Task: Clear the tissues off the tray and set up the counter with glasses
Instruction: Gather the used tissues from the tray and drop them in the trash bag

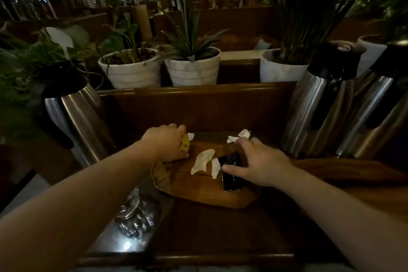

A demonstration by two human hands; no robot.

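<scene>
A brown wooden tray (198, 192) lies on the dark counter in front of me. Crumpled white tissues (202, 160) lie on its middle, and two more tissues (239, 136) sit at its far edge. My left hand (166, 140) is closed around a small yellow packet (185, 144) at the tray's far left corner. My right hand (259, 161) rests with spread fingers on a black shiny box (230, 171) on the tray's right side. A clear glass object (134, 216) stands left of the tray, partly under my left forearm.
One steel thermos jug (75, 117) stands to the left and two steel thermos jugs (326, 104) to the right. White plant pots (192, 68) line the wooden ledge behind the counter. The counter's front edge (185, 258) runs close to me.
</scene>
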